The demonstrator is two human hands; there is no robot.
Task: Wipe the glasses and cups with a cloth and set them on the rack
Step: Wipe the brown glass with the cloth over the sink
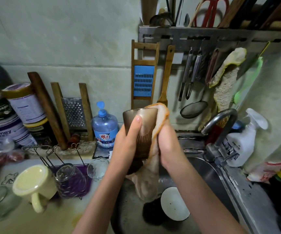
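While the sink (209, 168) on the right holds a dark cup (172, 205) with a white inside, lying on its side at the near end, the purple rack (84, 168) on the counter to the left carries one clear glass (68, 179) set mouth down among its wire pegs. A cream mug (33, 181) sits tilted, bottom up, just left of that glass, its handle pointing near; whether it rests on a peg cannot be told. A second clear glass (97, 168) stands at the rack's right edge. High on the far wall, a steel bin (221, 33) holds red-handled scissors (212, 10) and long utensils. The brown glass (140, 132) is upright in mid-air over the sink's left rim, between the two hands. The left hand (128, 142) wraps its fingers round the glass from the left, thumb lying up the near side. The right hand (168, 146) is curled round the cloth (151, 176), pressing it against the glass's right side; the cloth rises past the rim at the far right and hangs down below the glass's base toward the sink.
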